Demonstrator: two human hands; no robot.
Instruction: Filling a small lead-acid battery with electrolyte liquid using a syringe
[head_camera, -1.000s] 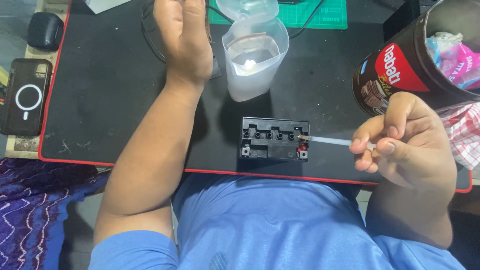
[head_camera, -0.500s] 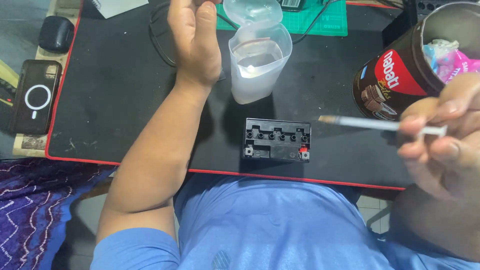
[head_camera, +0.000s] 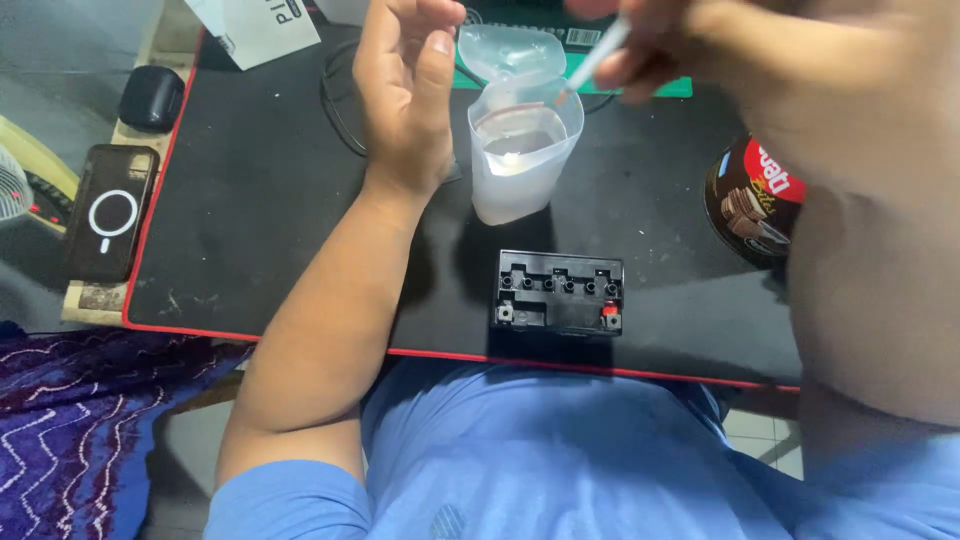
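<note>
My left hand (head_camera: 405, 90) rests edge-on on the black desk mat (head_camera: 250, 210), fingers apart, just left of a translucent plastic container (head_camera: 522, 165) with clear liquid and a flipped-up lid. It holds nothing. My right hand (head_camera: 720, 40), blurred at the top of the view, grips a thin white syringe-like tube (head_camera: 597, 55); the tube's tip points down into the container's mouth. A small black battery (head_camera: 558, 293) with a row of open filler holes and a red terminal mark sits near the mat's front edge, below the container.
A dark round tin (head_camera: 750, 205) stands at the right, partly behind my forearm. A black phone (head_camera: 108, 212) and a black earbud case (head_camera: 150, 97) lie left of the mat. A black cable (head_camera: 340, 95) loops behind my left hand. A green cutting mat (head_camera: 640, 85) lies at the back.
My right hand has lifted the tube from beside the battery up and to the left, bringing its tip to the container's mouth. My left hand and the battery have stayed put.
</note>
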